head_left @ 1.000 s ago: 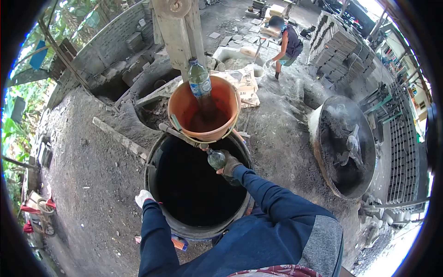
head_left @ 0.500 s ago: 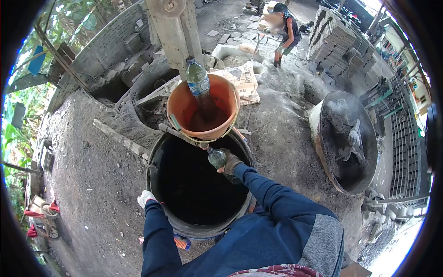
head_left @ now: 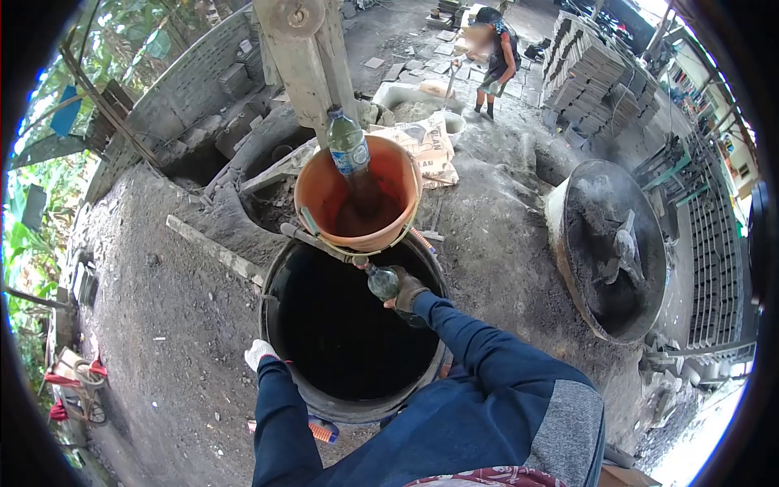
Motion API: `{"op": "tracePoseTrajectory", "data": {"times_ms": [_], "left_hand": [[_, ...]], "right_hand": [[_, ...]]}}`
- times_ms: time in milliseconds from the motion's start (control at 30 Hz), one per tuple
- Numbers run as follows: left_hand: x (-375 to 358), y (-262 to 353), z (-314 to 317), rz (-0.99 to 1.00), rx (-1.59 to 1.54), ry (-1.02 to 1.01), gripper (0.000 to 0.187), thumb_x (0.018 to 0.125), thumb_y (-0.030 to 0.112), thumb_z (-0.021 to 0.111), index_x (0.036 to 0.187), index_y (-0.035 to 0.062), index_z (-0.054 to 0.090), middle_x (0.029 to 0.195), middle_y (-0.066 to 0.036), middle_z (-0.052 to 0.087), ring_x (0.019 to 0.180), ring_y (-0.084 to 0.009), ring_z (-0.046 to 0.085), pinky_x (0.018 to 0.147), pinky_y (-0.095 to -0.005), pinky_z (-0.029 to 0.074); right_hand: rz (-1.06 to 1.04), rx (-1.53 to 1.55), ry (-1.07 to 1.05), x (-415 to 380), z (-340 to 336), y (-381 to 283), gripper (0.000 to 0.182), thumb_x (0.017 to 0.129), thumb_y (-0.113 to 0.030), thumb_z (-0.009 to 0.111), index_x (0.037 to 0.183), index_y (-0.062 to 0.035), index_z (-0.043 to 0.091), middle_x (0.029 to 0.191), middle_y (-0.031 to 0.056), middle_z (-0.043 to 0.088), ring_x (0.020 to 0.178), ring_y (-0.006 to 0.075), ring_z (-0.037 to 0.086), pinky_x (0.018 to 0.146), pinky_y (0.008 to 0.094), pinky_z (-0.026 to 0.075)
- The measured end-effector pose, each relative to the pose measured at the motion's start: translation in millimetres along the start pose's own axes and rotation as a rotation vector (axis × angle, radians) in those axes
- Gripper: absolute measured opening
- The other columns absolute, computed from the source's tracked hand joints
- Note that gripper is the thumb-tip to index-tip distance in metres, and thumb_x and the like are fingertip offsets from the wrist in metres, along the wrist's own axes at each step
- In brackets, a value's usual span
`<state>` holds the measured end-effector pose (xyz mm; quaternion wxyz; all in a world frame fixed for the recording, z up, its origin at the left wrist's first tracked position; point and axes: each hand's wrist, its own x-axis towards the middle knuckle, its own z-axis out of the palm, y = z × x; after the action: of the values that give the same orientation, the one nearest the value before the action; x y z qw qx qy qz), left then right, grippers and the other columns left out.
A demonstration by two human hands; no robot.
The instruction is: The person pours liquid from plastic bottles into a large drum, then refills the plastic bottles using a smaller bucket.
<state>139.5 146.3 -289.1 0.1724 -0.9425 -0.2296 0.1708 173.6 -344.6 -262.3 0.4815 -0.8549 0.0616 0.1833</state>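
My right hand [head_left: 407, 292], in a brown glove, is wrapped around a clear plastic bottle [head_left: 383, 283]. The bottle tilts over the dark opening of a large black drum [head_left: 273, 304], with its neck close beneath the orange bucket [head_left: 311, 183]. Inside that bucket stands another bottle [head_left: 349, 146] with a blue label, above dark contents. My left hand [head_left: 260, 354], in a white glove, is at the drum's left rim. Its fingers are too small and indistinct to show whether they grip the rim.
A wooden post [head_left: 304, 69] rises behind the bucket, near a paper sack [head_left: 438, 150]. To the right stands a wide round tub [head_left: 560, 235] with dark material. Farther back, a person [head_left: 499, 61] stands near stacked tiles [head_left: 588, 69]. A plank [head_left: 215, 247] lies on the left.
The view has shifted slightly. My right hand still holds the bottle under the bucket, and my left hand stays by the drum's rim. The person in the back has shifted their stance.
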Motion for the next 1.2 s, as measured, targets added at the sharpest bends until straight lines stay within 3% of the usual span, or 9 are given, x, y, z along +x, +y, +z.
{"op": "tracePoseTrajectory", "data": {"times_ms": [200,300,500,600,1200], "left_hand": [[0,1,-4,-0.02,-0.014,-0.027,0.02,0.101,0.019,0.055,0.106,0.0134,0.074,0.099,-0.009,0.079,0.095,-0.0245,0.077,0.09,-0.0363,0.051],[-1,2,-6,-0.028,-0.028,-0.029,0.02,0.1,0.018,0.056,0.105,0.0128,0.074,0.098,-0.01,0.079,0.094,-0.0243,0.077,0.091,-0.0361,0.051],[-3,2,-5,-0.024,-0.036,0.004,0.019,0.1,0.016,0.056,0.1,0.0127,0.075,0.096,-0.01,0.079,0.091,-0.0238,0.077,0.089,-0.0368,0.052],[2,1,2,-0.016,-0.021,0.018,0.019,0.1,0.016,0.056,0.099,0.0126,0.075,0.096,-0.01,0.079,0.092,-0.0237,0.077,0.088,-0.0369,0.052],[-4,3,-11,-0.055,-0.057,-0.023,0.022,0.1,0.016,0.055,0.104,0.0113,0.076,0.102,-0.012,0.079,0.098,-0.0271,0.076,0.091,-0.0378,0.053]], "right_hand": [[0.003,0.014,-0.013,3,2,3,0.1,0.063,-0.013,0.096,0.148,-0.0118,0.043,0.134,0.0136,0.064,0.128,0.0317,0.06,0.108,0.041,0.048],[-0.012,-0.004,-0.029,5,4,8,0.1,0.067,-0.02,0.095,0.151,-0.0124,0.041,0.136,0.0201,0.063,0.129,0.0377,0.06,0.107,0.0445,0.049],[0.019,-0.034,-0.034,-5,-6,-10,0.101,0.067,-0.019,0.095,0.151,-0.012,0.04,0.136,0.0193,0.063,0.13,0.0374,0.06,0.108,0.0438,0.049],[0.017,0.004,-0.01,-5,-5,-10,0.098,0.064,-0.015,0.096,0.147,-0.0121,0.044,0.133,0.0157,0.064,0.127,0.0346,0.061,0.107,0.0427,0.049],[0.005,0.025,-0.01,-6,-5,-15,0.098,0.064,-0.014,0.097,0.147,-0.0099,0.045,0.133,0.0133,0.065,0.126,0.0292,0.06,0.109,0.0392,0.047]]}}
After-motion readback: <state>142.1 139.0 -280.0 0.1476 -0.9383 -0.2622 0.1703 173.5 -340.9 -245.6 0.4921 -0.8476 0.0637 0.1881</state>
